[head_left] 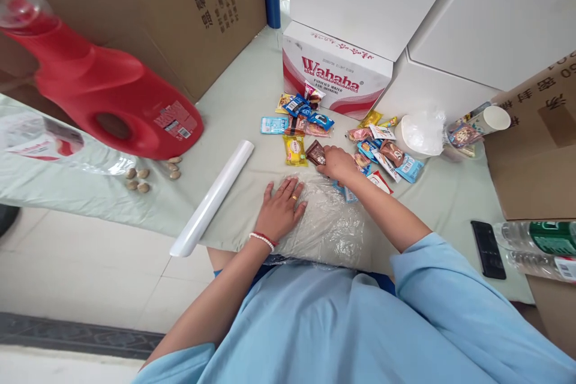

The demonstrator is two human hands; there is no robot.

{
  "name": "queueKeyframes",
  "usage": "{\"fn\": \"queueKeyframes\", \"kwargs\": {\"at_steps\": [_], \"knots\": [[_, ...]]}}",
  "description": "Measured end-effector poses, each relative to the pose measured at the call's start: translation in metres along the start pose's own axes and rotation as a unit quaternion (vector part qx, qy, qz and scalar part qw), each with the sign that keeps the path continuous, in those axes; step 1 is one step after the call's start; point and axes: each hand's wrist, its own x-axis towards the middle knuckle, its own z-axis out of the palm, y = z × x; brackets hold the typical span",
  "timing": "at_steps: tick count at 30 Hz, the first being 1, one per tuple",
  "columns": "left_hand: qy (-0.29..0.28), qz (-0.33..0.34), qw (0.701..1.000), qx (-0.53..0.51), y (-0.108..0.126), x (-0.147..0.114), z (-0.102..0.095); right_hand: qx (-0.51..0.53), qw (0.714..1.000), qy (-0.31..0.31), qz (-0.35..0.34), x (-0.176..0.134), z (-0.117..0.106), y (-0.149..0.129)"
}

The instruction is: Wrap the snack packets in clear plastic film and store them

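Palm down and fingers spread on the transparent film, close to the front edge of the worktop: the left hand, open, with nothing in its grasp. Pinched in the right hand, closed over its right end: a brown packet, just beyond the film's far edge and just beside a yellow packet. Behind these, a pile of wrapped snacks, close up against the Wahaha box; little room there. To the right of the right hand, a looser spread of packets, running up to the white bowl, with a paper cup beyond and a carton wall closing that side. To the left, a white roll lying aslant, near end past the front edge; between roll and yellow packet, an open stretch of cloth-covered surface. More open room between the roll and the red jug, with a few brown nuts near the jug's base. Far right, near the worktop's edge, a dark phone, just beside two bottles.
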Motion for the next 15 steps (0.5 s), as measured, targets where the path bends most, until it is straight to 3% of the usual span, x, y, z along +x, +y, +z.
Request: {"fn": "queueKeyframes", "kwargs": {"at_steps": [5, 9, 12, 15], "knots": [[0.002, -0.004, 1.0, -0.006, 0.0, -0.001, -0.001, 0.02, 0.999, 0.031, 0.006, -0.022, -0.015, 0.019], [-0.002, -0.008, 1.0, -0.02, 0.002, 0.0, -0.003, 0.094, 0.991, 0.015, -0.097, -0.078, -0.025, 0.029], [-0.003, -0.01, 1.0, -0.026, 0.002, 0.001, -0.003, 0.101, 0.982, -0.052, -0.153, -0.116, -0.011, 0.019], [-0.002, -0.009, 1.0, -0.025, 0.001, 0.0, -0.002, 0.078, 0.983, -0.079, -0.147, -0.132, 0.015, 0.005]]}}
